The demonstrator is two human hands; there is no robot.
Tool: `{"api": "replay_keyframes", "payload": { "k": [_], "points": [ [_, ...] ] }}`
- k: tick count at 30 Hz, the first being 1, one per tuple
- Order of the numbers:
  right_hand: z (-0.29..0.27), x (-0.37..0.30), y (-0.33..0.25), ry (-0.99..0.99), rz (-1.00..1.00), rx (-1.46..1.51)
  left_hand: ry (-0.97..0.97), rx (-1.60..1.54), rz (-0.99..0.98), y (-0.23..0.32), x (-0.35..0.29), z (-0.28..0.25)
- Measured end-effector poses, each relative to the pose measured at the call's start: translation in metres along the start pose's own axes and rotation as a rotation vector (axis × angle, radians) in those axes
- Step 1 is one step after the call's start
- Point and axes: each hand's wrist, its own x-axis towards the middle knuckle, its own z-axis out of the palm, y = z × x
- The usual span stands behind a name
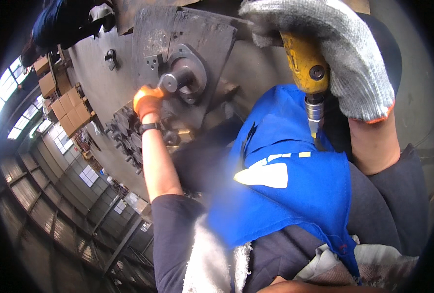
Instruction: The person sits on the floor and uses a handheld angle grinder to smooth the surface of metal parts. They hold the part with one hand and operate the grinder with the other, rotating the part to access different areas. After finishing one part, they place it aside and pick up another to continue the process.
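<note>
My left hand (148, 100), in an orange glove, is closed at the near end of a dark metal shaft (177, 80). That shaft points out of an oval steel flange (201, 68), which sits on a worn dark metal bench top (151, 31). My right hand (356, 58), in a grey knitted glove with an orange cuff edge, is wrapped around a yellow power tool (305, 66). A silver socket (314, 108) on the tool points down, above my blue apron (295, 127). The glove hides part of the tool's body.
Beside the flange lies a small block with holes (153, 63). Dark metal parts (125, 134) are piled left of the bench. Farther left are stacked cardboard boxes (71, 110) and a small dark object (111, 58) on the floor. Another person's dark clothing (63, 24) shows at upper left.
</note>
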Motion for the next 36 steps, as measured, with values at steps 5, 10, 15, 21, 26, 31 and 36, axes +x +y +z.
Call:
{"api": "replay_keyframes", "payload": {
  "k": [5, 10, 15, 21, 26, 31, 36],
  "points": [
    [0.009, -0.004, -0.002, 0.049, -0.108, 0.029, -0.118, -0.174, -0.291, 0.021, -0.055, 0.009],
    [0.020, -0.001, -0.010, -0.002, -0.065, 0.148, -0.156, -0.611, -0.499, 0.032, -0.089, 0.020],
    [0.034, -0.004, -0.029, -0.125, 0.110, 0.322, -0.301, -1.527, -0.547, 0.044, -0.124, 0.029],
    [0.056, -0.007, -0.032, -0.369, 0.403, 0.550, -0.759, -1.700, -0.243, 0.035, -0.163, 0.011],
    [0.081, -0.007, -0.015, -0.551, 0.577, 0.598, -0.790, -1.913, 0.525, 0.065, -0.182, -0.010],
    [0.098, 0.006, -0.009, -0.707, 0.063, 0.334, -0.887, -2.242, 0.608, 0.090, -0.198, -0.047],
    [0.096, 0.035, -0.033, -0.903, 0.215, 0.349, -0.650, -2.245, 0.654, 0.098, -0.200, -0.075]
  ]
}}
